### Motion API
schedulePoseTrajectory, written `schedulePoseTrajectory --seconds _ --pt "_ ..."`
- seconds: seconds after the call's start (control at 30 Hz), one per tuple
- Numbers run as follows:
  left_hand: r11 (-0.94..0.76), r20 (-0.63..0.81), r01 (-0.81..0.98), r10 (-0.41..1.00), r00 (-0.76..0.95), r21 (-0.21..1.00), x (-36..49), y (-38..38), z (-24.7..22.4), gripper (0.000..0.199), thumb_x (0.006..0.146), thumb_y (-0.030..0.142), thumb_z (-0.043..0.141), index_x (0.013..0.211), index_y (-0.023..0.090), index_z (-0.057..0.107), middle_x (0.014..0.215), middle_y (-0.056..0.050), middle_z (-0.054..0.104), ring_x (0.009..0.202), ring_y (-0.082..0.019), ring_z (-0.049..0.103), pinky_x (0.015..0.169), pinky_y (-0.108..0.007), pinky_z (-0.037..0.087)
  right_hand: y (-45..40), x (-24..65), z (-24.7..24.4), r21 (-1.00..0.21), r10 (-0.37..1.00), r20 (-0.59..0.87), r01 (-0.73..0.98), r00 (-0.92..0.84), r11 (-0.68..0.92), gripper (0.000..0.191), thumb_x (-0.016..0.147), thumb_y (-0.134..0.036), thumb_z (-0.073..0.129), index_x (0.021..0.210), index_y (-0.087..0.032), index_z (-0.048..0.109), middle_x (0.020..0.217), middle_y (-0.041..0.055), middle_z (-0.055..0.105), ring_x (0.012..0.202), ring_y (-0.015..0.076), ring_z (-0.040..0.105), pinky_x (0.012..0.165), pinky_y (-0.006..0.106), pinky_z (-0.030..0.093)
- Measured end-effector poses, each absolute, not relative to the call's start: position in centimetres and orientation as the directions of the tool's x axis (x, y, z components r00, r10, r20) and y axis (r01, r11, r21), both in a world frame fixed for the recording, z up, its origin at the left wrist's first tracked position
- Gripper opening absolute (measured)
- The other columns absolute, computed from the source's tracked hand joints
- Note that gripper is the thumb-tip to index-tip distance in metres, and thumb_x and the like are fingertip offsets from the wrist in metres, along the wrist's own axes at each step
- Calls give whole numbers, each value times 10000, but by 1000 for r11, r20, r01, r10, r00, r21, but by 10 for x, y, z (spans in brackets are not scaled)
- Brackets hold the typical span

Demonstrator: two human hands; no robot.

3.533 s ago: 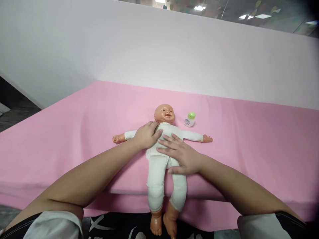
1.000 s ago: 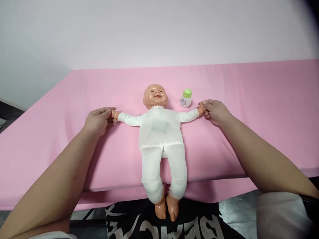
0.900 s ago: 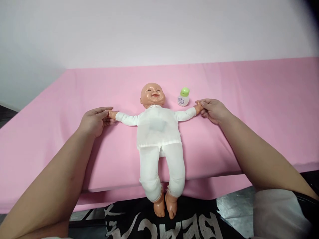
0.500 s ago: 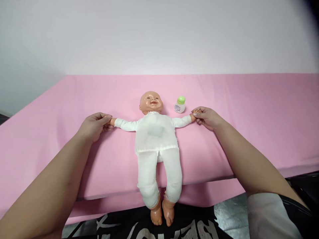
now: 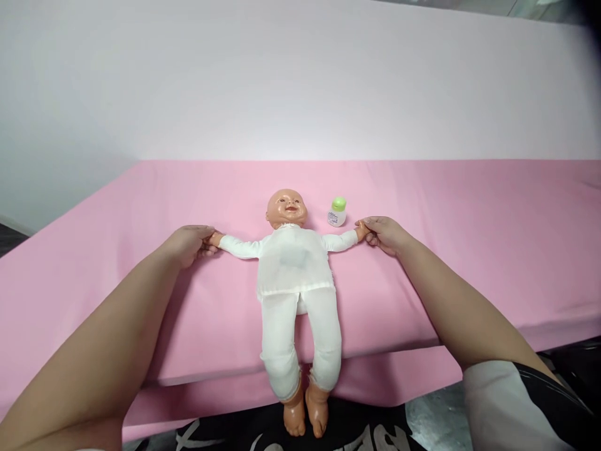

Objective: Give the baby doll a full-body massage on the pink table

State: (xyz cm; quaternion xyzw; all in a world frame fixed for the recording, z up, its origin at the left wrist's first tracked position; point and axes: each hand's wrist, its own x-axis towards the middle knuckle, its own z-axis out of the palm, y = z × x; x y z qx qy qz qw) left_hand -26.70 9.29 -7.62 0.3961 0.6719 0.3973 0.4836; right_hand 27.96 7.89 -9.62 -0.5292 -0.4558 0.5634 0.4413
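A baby doll (image 5: pixel 297 263) with a white cloth body lies on its back, head away from me, both arms stretched out sideways. Its bare feet hang past the table's front edge, close to my shirt. My left hand (image 5: pixel 191 244) is closed on the doll's hand at the left, thumb on top. At the right, my right hand (image 5: pixel 382 234) pinches the doll's other hand between thumb and fingers. A small clear bottle (image 5: pixel 337 213) with a green cap stands beside the doll's head, just beyond my right hand, touched by neither hand.
A pink sheet (image 5: pixel 469 250) covers the table and drapes over its front edge. Behind the table rises a pale wall (image 5: pixel 300 81). Something black (image 5: pixel 575 363) sits at the lower right, below the table edge.
The view has tilted up a little, so everything sits lower in the picture. Both hands keep hold of the doll's hands, and its arms stay spread.
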Motion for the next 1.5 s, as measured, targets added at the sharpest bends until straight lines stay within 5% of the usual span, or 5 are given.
schedulePoseTrajectory --seconds 0.3,0.7,0.87,1.1,1.5 --pt "309 -303 -56 948 93 949 -307 89 -87 528 737 105 877 1260 95 799 1210 -226 817 999 -368 856 846 -394 754 77 289 -93 -971 972 -214 -89 -102 -223 213 890 -180 846 1099 -167 807 889 75 770 642 131 657 557 245 577" --pt "254 -257 74 965 43 964 -297 86 -85 312 764 257 937 1025 151 804 934 -113 815 690 -201 761 668 -293 687 74 285 -92 -987 984 -142 -57 -110 -149 499 568 -352 1083 876 -183 728 681 -10 658 506 87 506 451 228 395" --pt "233 -241 134 969 50 963 -297 90 -91 375 865 426 886 1051 112 801 828 -113 783 602 -166 689 587 -257 631 77 278 -94 -988 990 -134 -71 -50 -137 524 611 -469 1068 822 -211 664 583 -51 558 464 72 400 428 218 276" --pt "246 -249 82 968 28 966 -293 87 -87 368 800 286 897 1100 92 811 911 -152 811 665 -206 761 640 -295 676 80 277 -98 -989 992 -122 -88 -4 -122 478 743 -563 999 843 -189 720 588 -37 526 466 62 312 434 227 226" --pt "278 -281 38 946 163 960 -303 84 -82 485 695 233 974 1154 141 844 1103 -164 832 898 -277 835 824 -347 722 76 278 -97 -983 995 -89 -157 -34 -94 451 641 -237 1020 1026 -217 785 968 47 769 642 102 570 526 237 480"
